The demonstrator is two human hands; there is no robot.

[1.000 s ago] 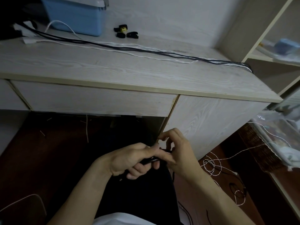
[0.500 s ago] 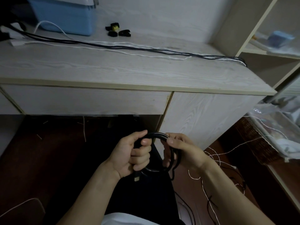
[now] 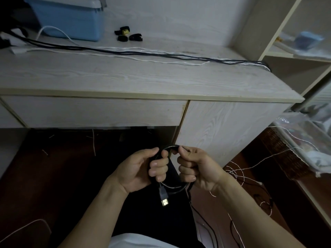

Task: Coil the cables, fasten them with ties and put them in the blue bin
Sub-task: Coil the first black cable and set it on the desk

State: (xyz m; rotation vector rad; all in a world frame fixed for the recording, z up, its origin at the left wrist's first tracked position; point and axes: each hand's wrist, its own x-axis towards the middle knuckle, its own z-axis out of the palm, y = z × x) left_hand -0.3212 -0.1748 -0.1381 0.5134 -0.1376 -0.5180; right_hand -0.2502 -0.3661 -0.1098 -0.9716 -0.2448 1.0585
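Below the desk front, my left hand grips the left side of a coiled black cable, and my right hand grips its right side. The cable's gold-tipped plug hangs down from the loop. On the desk, several black and white cables lie stretched from left to right. Black cable ties lie behind them. The blue bin stands at the back left of the desk.
A shelf unit rises at the right end of the desk. Loose white and black cables trail over the dark floor at the right. A clear plastic-covered box sits low at the far right.
The cable went from a short stretch pinched between my hands to a round coil held on both sides. The plug now hangs free below the coil.
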